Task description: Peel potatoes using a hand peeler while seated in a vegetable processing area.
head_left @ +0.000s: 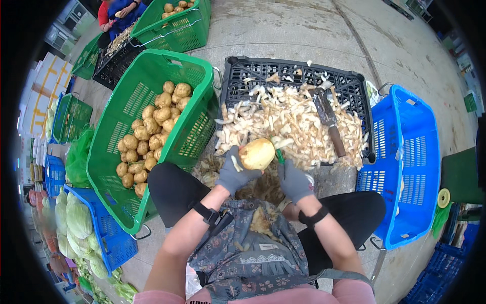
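Note:
My gloved left hand (234, 175) is closed around a large, mostly peeled potato (257, 154). A strip of peel lies on its glove. In my gloved right hand (294, 182) is a green-handled peeler (280, 156), its head close to the potato's right side. Both hands are above my lap, at the near edge of an upturned black crate (298, 63). Peelings (276, 116) are heaped over the crate. On them lies a cleaver (328, 120) with a dark, stained blade and a brown wooden handle.
A green basket (200, 68) of unpeeled potatoes (152, 124) stands by my left knee. To the right is a blue basket (395, 167), its contents mostly hidden. Cabbages (77, 225) fill a blue crate at the left. Far left, another person (121, 12) sits beside more baskets.

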### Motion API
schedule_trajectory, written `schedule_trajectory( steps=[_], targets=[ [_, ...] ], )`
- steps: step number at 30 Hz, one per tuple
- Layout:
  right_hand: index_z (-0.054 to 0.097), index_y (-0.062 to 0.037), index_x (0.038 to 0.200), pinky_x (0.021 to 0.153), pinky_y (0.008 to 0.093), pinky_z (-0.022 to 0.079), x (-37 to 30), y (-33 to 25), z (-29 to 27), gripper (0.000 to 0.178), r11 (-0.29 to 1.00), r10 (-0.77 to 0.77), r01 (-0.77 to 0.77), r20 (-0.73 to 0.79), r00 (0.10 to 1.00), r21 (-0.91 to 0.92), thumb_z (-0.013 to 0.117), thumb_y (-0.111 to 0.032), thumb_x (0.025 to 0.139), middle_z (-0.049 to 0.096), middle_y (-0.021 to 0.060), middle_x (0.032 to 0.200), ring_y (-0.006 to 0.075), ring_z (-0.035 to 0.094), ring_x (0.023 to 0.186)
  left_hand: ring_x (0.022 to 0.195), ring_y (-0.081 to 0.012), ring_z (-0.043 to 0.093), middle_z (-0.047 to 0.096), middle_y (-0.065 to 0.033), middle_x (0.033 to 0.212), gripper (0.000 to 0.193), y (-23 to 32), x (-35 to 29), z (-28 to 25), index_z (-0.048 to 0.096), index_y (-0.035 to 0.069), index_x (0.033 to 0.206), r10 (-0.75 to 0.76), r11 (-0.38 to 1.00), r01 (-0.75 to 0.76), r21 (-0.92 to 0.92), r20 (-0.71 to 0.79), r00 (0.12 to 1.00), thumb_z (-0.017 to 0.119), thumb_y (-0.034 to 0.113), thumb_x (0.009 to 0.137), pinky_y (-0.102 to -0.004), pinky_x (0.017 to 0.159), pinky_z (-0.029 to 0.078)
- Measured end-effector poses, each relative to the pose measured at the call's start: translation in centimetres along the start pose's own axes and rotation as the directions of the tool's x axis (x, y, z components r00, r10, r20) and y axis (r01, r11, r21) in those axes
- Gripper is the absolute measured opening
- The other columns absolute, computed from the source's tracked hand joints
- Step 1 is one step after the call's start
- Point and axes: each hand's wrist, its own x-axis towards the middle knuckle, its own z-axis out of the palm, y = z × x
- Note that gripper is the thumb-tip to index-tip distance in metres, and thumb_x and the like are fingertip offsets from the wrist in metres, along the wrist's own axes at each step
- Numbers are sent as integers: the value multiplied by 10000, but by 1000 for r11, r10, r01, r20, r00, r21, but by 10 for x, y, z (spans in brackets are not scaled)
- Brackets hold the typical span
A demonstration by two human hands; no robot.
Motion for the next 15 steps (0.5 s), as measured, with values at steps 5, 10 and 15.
schedule_trajectory(
  steps=[5,10,15],
  targets=[
    [417,-32,938,466,504,423,2,3,7,228,988,-151,144,-211,966,-47,423,-260,923,558,229,585,417,550,519,931,-207,564,545,-139,1026,818,-2,2,-7,372,-30,1109,-75,994,79,-80,55,996,858,218,500,-312,790,480],
    [428,-37,917,500,496,432,10,-1,-3,237,950,-233,295,-403,885,99,434,-274,924,566,224,613,415,561,564,933,-292,526,504,-169,1017,779,12,-2,-9,410,-24,1114,242,939,-229,259,-19,970,829,201,496,-363,806,455],
    [458,-54,916,548,473,440,9,-22,-64,242,982,-188,182,-119,975,-58,441,-296,925,575,226,664,398,581,645,921,-346,497,483,-188,999,767,36,3,-30,420,-19,1134,354,901,-313,300,-92,931,799,172,495,-391,810,435]
  ],
)
